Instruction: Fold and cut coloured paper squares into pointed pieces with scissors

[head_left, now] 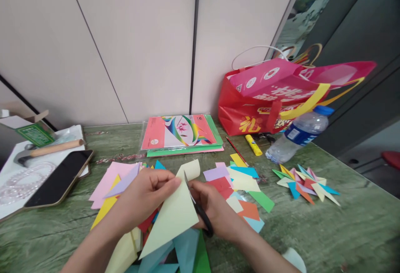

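Pale cream paper (175,219) is pinched in my left hand (153,191), thumb on top near its upper edge. My right hand (212,206) grips black-handled scissors (205,219). Their blades lie across the paper, and the strip at the top curls over. Beneath both hands is a pile of folded coloured papers, with light blue paper (187,248) nearest. Pink sheets (108,183) lie left of my left hand. Beyond my right hand are cut paper pieces, among them an orange piece (250,209) and a green piece (261,200).
A paper pack (181,131) lies at the back. A red bag (246,106), glue stick (253,145), red pencil (236,150) and water bottle (296,135) are to its right. Folded paper stars (308,183) sit far right. A hammer (50,149) and phone (61,177) lie left.
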A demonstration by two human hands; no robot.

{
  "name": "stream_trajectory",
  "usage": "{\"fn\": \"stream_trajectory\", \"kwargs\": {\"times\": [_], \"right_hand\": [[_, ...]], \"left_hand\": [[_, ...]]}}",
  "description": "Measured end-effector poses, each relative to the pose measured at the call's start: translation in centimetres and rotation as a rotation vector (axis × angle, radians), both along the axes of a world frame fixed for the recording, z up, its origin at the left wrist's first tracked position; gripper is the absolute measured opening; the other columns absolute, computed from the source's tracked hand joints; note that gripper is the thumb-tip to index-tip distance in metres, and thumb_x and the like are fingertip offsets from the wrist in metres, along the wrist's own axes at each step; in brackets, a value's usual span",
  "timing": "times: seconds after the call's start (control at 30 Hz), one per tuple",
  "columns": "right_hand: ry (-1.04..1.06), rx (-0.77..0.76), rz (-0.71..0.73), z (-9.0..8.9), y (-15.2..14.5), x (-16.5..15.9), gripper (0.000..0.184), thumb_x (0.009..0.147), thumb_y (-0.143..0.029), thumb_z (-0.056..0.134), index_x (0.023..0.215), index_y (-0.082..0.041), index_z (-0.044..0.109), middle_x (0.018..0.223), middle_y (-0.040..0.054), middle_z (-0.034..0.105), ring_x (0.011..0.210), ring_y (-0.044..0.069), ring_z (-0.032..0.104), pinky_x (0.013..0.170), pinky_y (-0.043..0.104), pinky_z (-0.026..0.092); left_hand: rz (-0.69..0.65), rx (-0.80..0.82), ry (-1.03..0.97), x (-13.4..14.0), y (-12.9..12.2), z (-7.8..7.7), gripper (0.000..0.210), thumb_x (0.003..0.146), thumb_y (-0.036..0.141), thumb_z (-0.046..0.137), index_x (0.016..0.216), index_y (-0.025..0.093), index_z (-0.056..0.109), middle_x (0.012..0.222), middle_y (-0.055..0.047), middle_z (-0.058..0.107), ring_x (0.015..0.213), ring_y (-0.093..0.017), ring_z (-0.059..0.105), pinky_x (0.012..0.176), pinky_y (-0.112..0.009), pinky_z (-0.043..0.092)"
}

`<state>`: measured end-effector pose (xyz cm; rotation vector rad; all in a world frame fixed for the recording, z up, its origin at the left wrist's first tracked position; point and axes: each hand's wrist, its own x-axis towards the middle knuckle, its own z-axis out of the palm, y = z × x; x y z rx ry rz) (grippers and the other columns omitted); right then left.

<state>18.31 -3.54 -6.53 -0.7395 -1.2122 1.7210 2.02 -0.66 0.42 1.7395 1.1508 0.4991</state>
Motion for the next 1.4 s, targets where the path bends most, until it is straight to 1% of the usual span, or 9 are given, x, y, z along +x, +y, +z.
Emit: {"fn": "stream_trajectory", "kwargs": {"times": [0.07, 0.13, 0.23, 0.43, 0.57, 0.8, 0.97, 1.17, 1.4], "right_hand": [[-0.009, -0.001, -0.010, 0.19, -0.01, -0.09, 0.041, 0.049, -0.029, 0.084, 0.079, -0.016, 0.059, 0.064, -0.0039, 0.059, 0.060, 0.012, 0.052, 0.062, 0.024, 0.041], [-0.019, -0.013, -0.011, 0.33, -0.01, -0.12, 0.039, 0.049, -0.031, 0.084, 0.075, -0.016, 0.059, 0.065, -0.0035, 0.060, 0.060, 0.013, 0.053, 0.062, 0.024, 0.041], [-0.023, -0.025, -0.013, 0.40, -0.01, -0.12, 0.040, 0.047, -0.032, 0.084, 0.074, -0.017, 0.058, 0.066, -0.0033, 0.061, 0.059, 0.013, 0.054, 0.062, 0.024, 0.041], [-0.017, -0.052, -0.022, 0.45, -0.02, -0.23, 0.043, 0.043, -0.032, 0.085, 0.068, -0.017, 0.055, 0.061, -0.0047, 0.060, 0.058, 0.012, 0.052, 0.058, 0.023, 0.040], [-0.028, -0.060, -0.030, 0.41, 0.03, -0.28, 0.042, 0.042, -0.032, 0.085, 0.067, -0.018, 0.054, 0.058, -0.0056, 0.058, 0.056, 0.012, 0.051, 0.057, 0.023, 0.039], [-0.064, -0.071, -0.047, 0.27, -0.09, -0.09, 0.037, 0.046, -0.025, 0.081, 0.067, -0.017, 0.053, 0.057, -0.0064, 0.054, 0.056, 0.010, 0.047, 0.051, 0.020, 0.035], [-0.089, -0.083, -0.068, 0.13, 0.01, -0.19, 0.032, 0.047, -0.022, 0.078, 0.066, -0.017, 0.053, 0.057, -0.0063, 0.055, 0.054, 0.010, 0.047, 0.050, 0.020, 0.034], [-0.104, -0.094, -0.081, 0.07, -0.02, -0.37, 0.028, 0.048, -0.023, 0.076, 0.063, -0.018, 0.053, 0.054, -0.0064, 0.055, 0.048, 0.010, 0.046, 0.044, 0.019, 0.033], [-0.103, -0.089, -0.102, -0.02, -0.08, -0.48, 0.026, 0.051, -0.025, 0.075, 0.062, -0.017, 0.053, 0.049, -0.0070, 0.053, 0.042, 0.008, 0.044, 0.040, 0.018, 0.033]], "left_hand": [[0.000, -0.001, 0.011, 0.03, -0.04, 0.00, 0.037, 0.081, 0.044, 0.047, 0.056, 0.016, 0.047, 0.055, 0.006, 0.031, 0.049, -0.009, 0.027, 0.043, -0.021, 0.021], [0.001, 0.000, 0.024, 0.01, -0.05, -0.04, 0.037, 0.081, 0.043, 0.047, 0.056, 0.016, 0.047, 0.055, 0.006, 0.029, 0.049, -0.009, 0.026, 0.044, -0.021, 0.020], [0.006, 0.000, 0.029, 0.04, -0.06, -0.05, 0.037, 0.081, 0.043, 0.046, 0.055, 0.017, 0.045, 0.054, 0.006, 0.029, 0.049, -0.009, 0.025, 0.043, -0.021, 0.020], [0.026, -0.005, 0.007, 0.18, -0.18, 0.08, 0.038, 0.081, 0.043, 0.047, 0.053, 0.019, 0.038, 0.053, 0.007, 0.027, 0.048, -0.009, 0.023, 0.043, -0.021, 0.018], [0.031, -0.019, -0.030, 0.24, -0.14, -0.07, 0.040, 0.080, 0.043, 0.048, 0.052, 0.019, 0.034, 0.051, 0.007, 0.026, 0.046, -0.008, 0.022, 0.042, -0.021, 0.017], [0.030, -0.027, -0.046, 0.26, -0.18, -0.13, 0.040, 0.080, 0.043, 0.048, 0.052, 0.020, 0.033, 0.051, 0.008, 0.025, 0.046, -0.008, 0.021, 0.041, -0.021, 0.016], [0.036, -0.033, -0.040, 0.27, -0.28, 0.01, 0.040, 0.081, 0.046, 0.045, 0.052, 0.020, 0.033, 0.051, 0.007, 0.025, 0.046, -0.008, 0.021, 0.041, -0.021, 0.017], [0.043, -0.038, -0.054, 0.33, -0.26, 0.00, 0.041, 0.080, 0.046, 0.047, 0.052, 0.019, 0.034, 0.051, 0.007, 0.025, 0.046, -0.008, 0.021, 0.041, -0.021, 0.016], [0.030, -0.033, -0.059, 0.26, -0.29, -0.12, 0.040, 0.083, 0.043, 0.044, 0.053, 0.020, 0.033, 0.050, 0.008, 0.025, 0.045, -0.008, 0.021, 0.041, -0.021, 0.016]]}}
